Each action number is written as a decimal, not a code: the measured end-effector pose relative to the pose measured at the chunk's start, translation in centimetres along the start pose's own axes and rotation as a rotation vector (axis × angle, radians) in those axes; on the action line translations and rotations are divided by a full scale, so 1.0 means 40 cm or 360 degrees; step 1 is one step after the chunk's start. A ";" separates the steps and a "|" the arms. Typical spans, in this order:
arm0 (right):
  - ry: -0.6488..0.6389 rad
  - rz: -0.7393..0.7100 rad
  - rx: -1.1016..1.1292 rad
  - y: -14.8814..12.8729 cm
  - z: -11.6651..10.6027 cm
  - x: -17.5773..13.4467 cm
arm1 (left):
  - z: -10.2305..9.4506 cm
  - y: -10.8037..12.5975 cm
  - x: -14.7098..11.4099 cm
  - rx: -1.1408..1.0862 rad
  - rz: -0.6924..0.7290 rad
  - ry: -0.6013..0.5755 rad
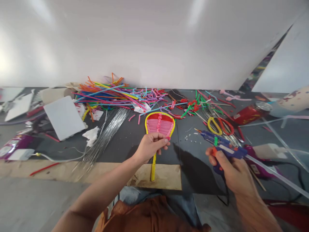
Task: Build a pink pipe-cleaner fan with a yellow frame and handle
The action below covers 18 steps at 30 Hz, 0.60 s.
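Observation:
My left hand [154,145] is closed in a pinch over the lower part of a fan-shaped pipe-cleaner piece [152,125]. This piece has a yellow rim, a red top band, pink rows and a column of pink dots down the middle. Its yellow stem [153,167] comes out below my hand. A small bright pink bit [168,138] shows at my thumb tip; whether it belongs to the piece I cannot tell. My right hand [231,170] grips a blue hot glue gun [222,145], nozzle pointing left, with a long clear glue stick [275,174] out of its back.
Colourful pipe cleaners [108,93] are heaped at the back. Bare wires [106,138] and a white card [64,117] lie left. Yellow-handled scissors [214,125], red-handled scissors [225,126] and a red can [252,112] are at right. Brown board [166,177] lines the front edge.

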State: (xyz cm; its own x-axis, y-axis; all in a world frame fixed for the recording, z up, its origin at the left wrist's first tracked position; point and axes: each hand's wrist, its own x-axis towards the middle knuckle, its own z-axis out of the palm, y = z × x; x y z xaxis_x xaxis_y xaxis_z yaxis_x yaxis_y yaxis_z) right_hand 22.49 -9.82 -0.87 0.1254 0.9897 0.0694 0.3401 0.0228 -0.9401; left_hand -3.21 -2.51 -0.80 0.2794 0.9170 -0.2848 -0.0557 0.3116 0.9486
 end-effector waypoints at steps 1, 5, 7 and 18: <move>-0.0006 0.0027 0.0046 0.003 0.004 0.000 | 0.001 0.004 0.000 0.0036 0.0026 -0.0023; 0.0009 0.0089 0.0174 0.007 0.006 0.002 | 0.029 0.038 0.017 0.0320 0.0232 -0.0234; 0.0053 0.0100 0.0253 0.005 0.004 0.000 | 0.063 0.053 0.040 0.0420 0.0291 -0.0396; 0.0389 0.0106 0.0557 0.025 -0.052 -0.028 | 0.231 0.050 0.185 0.0517 0.0127 -0.0822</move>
State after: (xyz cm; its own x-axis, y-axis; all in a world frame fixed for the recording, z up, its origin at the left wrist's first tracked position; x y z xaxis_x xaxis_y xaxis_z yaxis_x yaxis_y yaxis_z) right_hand 24.63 -11.18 -1.22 0.3678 0.9289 0.0419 -0.0077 0.0481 -0.9988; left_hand 7.58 2.60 0.27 0.7193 0.6697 -0.1846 0.1767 0.0806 0.9810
